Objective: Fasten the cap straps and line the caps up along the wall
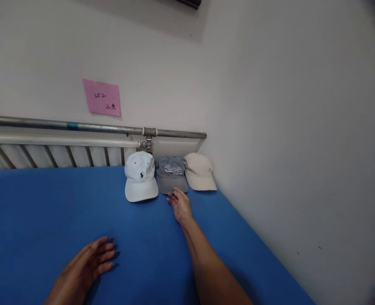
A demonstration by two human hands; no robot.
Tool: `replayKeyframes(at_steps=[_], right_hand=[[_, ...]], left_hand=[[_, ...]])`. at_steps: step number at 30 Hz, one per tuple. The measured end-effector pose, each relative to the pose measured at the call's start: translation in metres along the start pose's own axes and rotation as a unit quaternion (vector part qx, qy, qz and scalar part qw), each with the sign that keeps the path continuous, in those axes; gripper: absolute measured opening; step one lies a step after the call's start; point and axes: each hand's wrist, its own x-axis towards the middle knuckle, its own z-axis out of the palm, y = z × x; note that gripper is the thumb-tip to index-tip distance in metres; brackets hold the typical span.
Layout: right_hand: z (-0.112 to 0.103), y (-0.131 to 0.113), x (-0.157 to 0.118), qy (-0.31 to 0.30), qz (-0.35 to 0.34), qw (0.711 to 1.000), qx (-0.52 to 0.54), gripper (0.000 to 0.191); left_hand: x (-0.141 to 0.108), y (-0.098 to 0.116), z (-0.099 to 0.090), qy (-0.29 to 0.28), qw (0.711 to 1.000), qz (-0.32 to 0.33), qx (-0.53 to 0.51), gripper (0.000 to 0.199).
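Three baseball caps stand in a row at the back of a blue surface point(133, 237). On the left is a white cap point(139, 173) with a small dark emblem. The grey cap point(170, 173) in the middle bears white "Always" lettering. Beside it, on the right, sits a beige cap point(200, 171). My right hand point(181, 205) is at the front edge of the grey cap's brim, fingers loosely curled and apart; whether they touch it is unclear. Lower left, my left hand point(90, 262) hovers over the blue surface, holding nothing, its fingers spread.
Behind the caps run a metal pipe point(111, 128) and a white radiator point(56, 156). A pink note point(102, 97) with handwriting is stuck on the back wall point(162, 76). A plain side wall point(285, 148) borders the blue surface on the right.
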Motion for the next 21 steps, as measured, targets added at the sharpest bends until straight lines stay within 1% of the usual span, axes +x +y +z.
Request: replayKeyframes(at_steps=[4,7,9,13,16,17,19,21], right_hand=[[0.002,0.001,-0.014,-0.028,0.016,0.999,-0.042,0.021],[0.009,0.006,-0.033,-0.083,0.048,0.991,-0.096,0.021],[0.017,0.012,-0.044,-0.114,0.059,0.983,-0.133,0.019],[0.032,0.019,-0.061,-0.130,0.043,0.968,-0.211,0.012],[0.037,0.015,-0.078,-0.148,0.026,0.951,-0.270,0.012],[0.038,0.013,-0.084,-0.158,0.020,0.946,-0.282,0.014],[0.039,0.008,-0.091,-0.184,0.015,0.938,-0.293,0.016],[0.041,0.008,-0.092,-0.204,0.014,0.930,-0.306,0.017]], left_hand=[[-0.005,0.000,0.002,-0.009,1.000,0.009,0.006,0.025],[-0.006,-0.002,0.000,-0.013,0.999,0.022,0.019,0.024],[-0.001,-0.005,-0.003,-0.026,0.999,0.036,0.020,0.024],[0.006,-0.008,-0.006,-0.043,0.997,0.056,0.018,0.022],[-0.002,-0.006,0.000,-0.069,0.991,0.092,0.066,0.021],[-0.004,-0.004,0.003,-0.066,0.989,0.106,0.077,0.021],[-0.004,-0.001,0.003,-0.043,0.986,0.128,0.101,0.021],[0.000,0.004,-0.008,-0.002,0.977,0.160,0.144,0.020]])
